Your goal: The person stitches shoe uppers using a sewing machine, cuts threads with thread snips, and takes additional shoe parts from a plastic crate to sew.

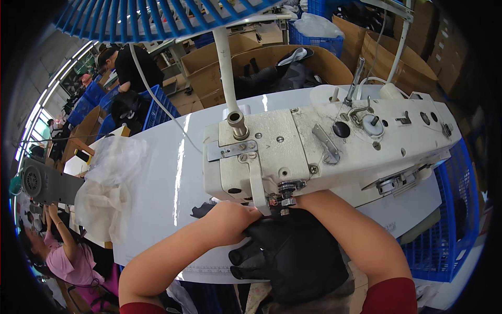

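A white industrial sewing machine (261,133) stands on the table with its head over a black sewn piece (300,256). The soft piece hangs over the table's front edge and has stubby, tube-like parts at its left; its exact kind I cannot make out. My left hand (230,221) is closed at the left of the machine's needle area, gripping the upper edge of the black piece. My right hand (308,200) reaches under the machine head from the right, at the same piece. Its fingers are hidden behind the machine. A small black scrap (201,210) lies beside my left hand.
Crumpled translucent plastic (107,193) lies at the table's left. A blue crate (444,220) stands at right. Cardboard bins (334,65) with dark goods are behind. A blue slatted rack (157,21) hangs overhead. Co-workers (73,261) sit left and stand (137,68) farther back.
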{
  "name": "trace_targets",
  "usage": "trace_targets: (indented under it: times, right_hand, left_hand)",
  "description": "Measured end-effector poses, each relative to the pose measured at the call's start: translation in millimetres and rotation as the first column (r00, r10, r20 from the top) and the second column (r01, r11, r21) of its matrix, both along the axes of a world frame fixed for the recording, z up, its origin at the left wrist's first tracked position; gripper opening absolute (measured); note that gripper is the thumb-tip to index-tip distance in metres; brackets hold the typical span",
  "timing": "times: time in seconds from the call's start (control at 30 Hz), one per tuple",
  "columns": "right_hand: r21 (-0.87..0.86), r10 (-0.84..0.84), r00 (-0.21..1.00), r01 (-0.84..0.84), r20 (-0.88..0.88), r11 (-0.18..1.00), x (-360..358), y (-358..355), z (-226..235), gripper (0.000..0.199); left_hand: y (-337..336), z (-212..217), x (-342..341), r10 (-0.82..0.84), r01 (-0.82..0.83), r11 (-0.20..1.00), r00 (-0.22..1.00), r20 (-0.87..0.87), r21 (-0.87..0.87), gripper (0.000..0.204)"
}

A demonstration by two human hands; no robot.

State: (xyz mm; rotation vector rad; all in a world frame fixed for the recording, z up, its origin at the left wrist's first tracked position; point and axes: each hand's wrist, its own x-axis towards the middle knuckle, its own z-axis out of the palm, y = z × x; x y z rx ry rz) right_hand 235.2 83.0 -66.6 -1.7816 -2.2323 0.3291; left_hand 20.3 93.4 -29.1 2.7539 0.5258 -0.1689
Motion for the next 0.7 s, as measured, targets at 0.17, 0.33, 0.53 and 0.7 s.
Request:
trace_targets:
  times: [0.17,0.33,0.53,0.7]
  right_hand:
    - [0.036,-0.033,0.999,0.032,0.032,0.999,5.5,4.9,-1.3,0.045]
    - [0.057,-0.044,0.998,0.041,0.04,0.997,5.1,8.4,-0.9,0.045]
    - [0.082,-0.045,0.998,0.042,0.041,0.996,2.1,13.3,-2.5,0.046]
    - [0.095,-0.048,0.998,0.043,0.045,0.995,3.8,7.4,-0.8,0.046]
  left_hand:
    - [1.3,-0.3,0.6,0.022,-0.021,0.999,1.0,0.018,-0.038,0.031]
    - [3.0,0.4,2.5,0.032,-0.034,0.997,0.999,-0.017,-0.071,0.035]
    - [7.1,2.1,0.7,0.016,-0.018,0.993,1.0,-0.013,-0.114,0.036]
    - [11.3,-2.5,-3.6,0.027,-0.031,0.993,0.999,-0.034,-0.116,0.034]
